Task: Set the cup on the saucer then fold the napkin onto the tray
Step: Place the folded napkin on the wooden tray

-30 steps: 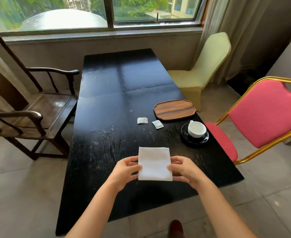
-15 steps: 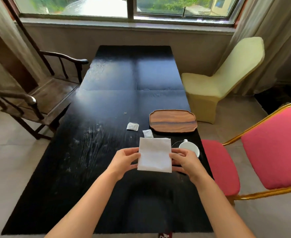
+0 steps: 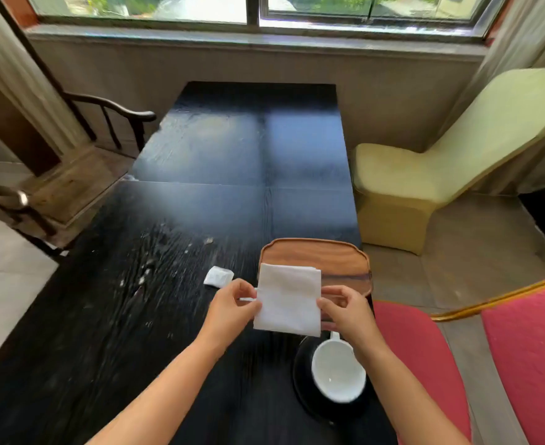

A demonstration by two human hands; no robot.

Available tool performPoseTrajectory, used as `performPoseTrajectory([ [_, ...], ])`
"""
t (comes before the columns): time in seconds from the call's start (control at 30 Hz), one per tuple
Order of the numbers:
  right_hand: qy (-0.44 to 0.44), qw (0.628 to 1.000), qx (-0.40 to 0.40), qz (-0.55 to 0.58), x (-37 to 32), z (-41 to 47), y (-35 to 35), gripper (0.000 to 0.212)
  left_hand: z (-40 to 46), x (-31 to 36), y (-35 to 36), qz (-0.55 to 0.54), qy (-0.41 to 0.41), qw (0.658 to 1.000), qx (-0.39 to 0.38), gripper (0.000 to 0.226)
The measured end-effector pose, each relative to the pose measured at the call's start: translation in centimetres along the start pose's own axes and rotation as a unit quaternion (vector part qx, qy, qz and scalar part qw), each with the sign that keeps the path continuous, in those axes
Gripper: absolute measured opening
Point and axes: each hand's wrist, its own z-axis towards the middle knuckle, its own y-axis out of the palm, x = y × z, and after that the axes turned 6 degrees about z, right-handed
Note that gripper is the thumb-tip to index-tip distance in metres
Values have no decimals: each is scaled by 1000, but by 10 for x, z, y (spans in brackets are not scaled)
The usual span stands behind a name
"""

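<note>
I hold a folded white napkin (image 3: 287,298) in the air by its two side edges, my left hand (image 3: 232,308) pinching the left edge and my right hand (image 3: 345,311) the right. Its far end overlaps the near left part of the wooden tray (image 3: 338,258) on the black table (image 3: 200,203). The white cup (image 3: 337,370) stands empty on the black saucer (image 3: 303,393), just below my right wrist near the table's right edge.
A small white packet (image 3: 218,277) lies left of the tray, and a second one is mostly hidden behind my left hand. A red chair (image 3: 457,348) stands close on the right, a pale green chair (image 3: 441,155) beyond it, a dark wooden armchair (image 3: 72,175) on the left.
Both hands have carried the napkin forward and right, from over the near table to over the tray's near edge. The view has moved closer, so the cup and saucer now lie under my right wrist.
</note>
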Motion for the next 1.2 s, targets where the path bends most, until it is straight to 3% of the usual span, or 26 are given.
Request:
performPoseTrajectory([
  [0.1, -21, 999, 23, -16, 12, 44, -5, 21, 39, -7, 21, 29, 19, 999, -17, 20],
  [0.27, -88, 984, 46, -149, 32, 109, -13, 18, 104, -16, 57, 48, 55, 997, -11, 30],
  [0.67, -170, 923, 68, -338, 64, 175, -3, 8, 156, -58, 100, 151, 125, 978, 68, 25],
  [0.73, -195, 888, 80, -410, 68, 175, 0, 14, 155, -62, 103, 227, 168, 954, 102, 33],
  [0.8, -238, 846, 87, -470, 74, 176, 0, 37, 157, -65, 105, 335, 235, 903, 129, 52],
  [0.87, -288, 804, 73, -515, 79, 179, 0, 57, 159, -62, 107, 421, 286, 857, 79, 63],
  [0.93, -307, 766, 57, -562, 81, 181, 0, 52, 163, -60, 108, 499, 268, 824, 4, 71],
  [1.0, -280, 745, 34, -604, 81, 182, 0, 46, 166, -61, 108, 535, 223, 813, -58, 80],
  [1.2, -190, 734, -43, -650, 84, 184, -5, 65, 168, -67, 107, 552, 213, 803, -67, 74],
])
